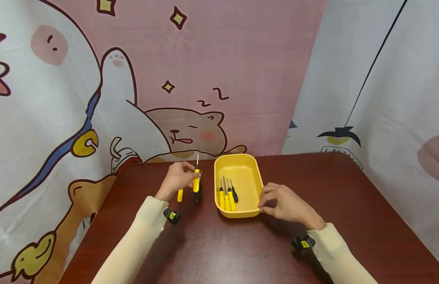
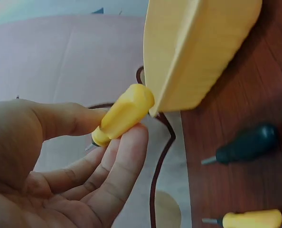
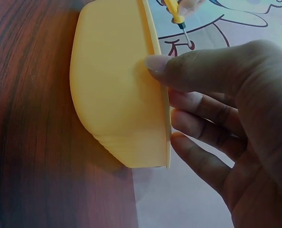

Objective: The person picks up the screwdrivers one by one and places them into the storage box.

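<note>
My left hand (image 1: 178, 179) pinches a yellow-handled screwdriver (image 1: 196, 182) between thumb and fingers, its shaft pointing up in the head view. The left wrist view shows the yellow handle (image 2: 126, 114) close up, beside the yellow tray (image 2: 202, 52). At the tray's near right corner, my right hand (image 1: 283, 202) grips the rim. In the right wrist view the thumb (image 3: 198, 69) presses the outer wall, with the other fingers at the rim. Inside the tray (image 1: 245, 177), several screwdrivers (image 1: 232, 202) lie along the left side, most with yellow handles and one black (image 1: 235, 195).
Below the left hand, a dark-handled screwdriver (image 2: 250, 142) and another yellow-handled screwdriver (image 2: 253, 219) lie on the brown table (image 1: 219, 252). A cartoon-print curtain (image 1: 262, 79) hangs right behind the table's far edge.
</note>
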The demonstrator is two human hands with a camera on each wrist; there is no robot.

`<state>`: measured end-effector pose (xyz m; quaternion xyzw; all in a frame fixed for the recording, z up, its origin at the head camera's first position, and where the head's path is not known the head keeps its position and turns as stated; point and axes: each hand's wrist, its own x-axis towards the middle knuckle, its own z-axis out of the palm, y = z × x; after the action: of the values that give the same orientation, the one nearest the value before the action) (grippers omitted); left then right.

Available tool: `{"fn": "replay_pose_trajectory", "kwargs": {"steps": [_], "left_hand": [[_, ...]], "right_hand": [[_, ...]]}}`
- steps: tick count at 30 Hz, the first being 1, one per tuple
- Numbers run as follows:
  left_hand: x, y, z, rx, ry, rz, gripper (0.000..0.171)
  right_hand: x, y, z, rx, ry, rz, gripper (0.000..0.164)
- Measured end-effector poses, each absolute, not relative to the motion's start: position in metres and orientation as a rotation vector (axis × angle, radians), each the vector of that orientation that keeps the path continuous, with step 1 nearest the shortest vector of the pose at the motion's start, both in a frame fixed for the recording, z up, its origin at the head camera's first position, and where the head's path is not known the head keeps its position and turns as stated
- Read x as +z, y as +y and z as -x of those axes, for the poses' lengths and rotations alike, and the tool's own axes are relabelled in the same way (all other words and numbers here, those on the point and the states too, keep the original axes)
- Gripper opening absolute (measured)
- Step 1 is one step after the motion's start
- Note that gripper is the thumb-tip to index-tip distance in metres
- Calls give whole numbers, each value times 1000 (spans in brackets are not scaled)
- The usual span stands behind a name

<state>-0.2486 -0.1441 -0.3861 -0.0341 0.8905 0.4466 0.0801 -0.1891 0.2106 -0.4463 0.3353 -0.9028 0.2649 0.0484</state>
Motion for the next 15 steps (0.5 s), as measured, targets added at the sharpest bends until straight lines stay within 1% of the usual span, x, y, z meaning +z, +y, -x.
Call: {"fn": "replay_pose_trajectory", "kwargs": {"steps": [15], "left_hand": [[-389,-86,254,1357,2517,-88,28]], "right_hand": [[-448,211,190,808,-2769,-1007,20]]}}
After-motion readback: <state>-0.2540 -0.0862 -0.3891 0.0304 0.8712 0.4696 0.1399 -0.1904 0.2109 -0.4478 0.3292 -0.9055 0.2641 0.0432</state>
